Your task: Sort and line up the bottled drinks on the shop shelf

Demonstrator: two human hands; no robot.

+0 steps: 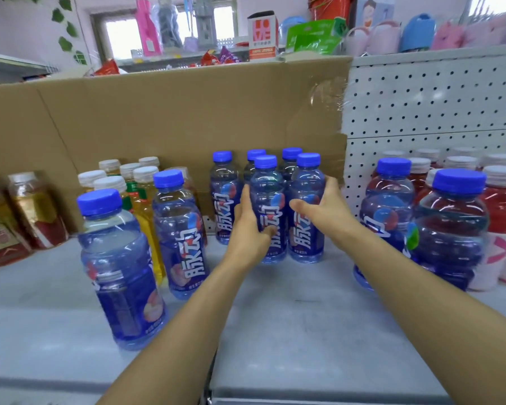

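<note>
Several blue-capped bottles of blue drink stand on the grey shelf (289,317). A cluster of them sits mid-shelf against the cardboard. My left hand (250,226) grips the front-left bottle (268,200) of that cluster, thumb on its label. My right hand (324,210) grips the front-right bottle (307,229), fingers wrapped round its far side. Two more blue bottles (120,267) (178,229) stand loose at the left front. Another two (387,206) (453,229) stand at the right front.
Yellow drinks with white caps (142,197) stand behind the left blue bottles, amber bottles (27,211) further left. Red drinks with white caps (503,206) fill the right side. A cardboard sheet (158,118) and white pegboard (435,112) back the shelf.
</note>
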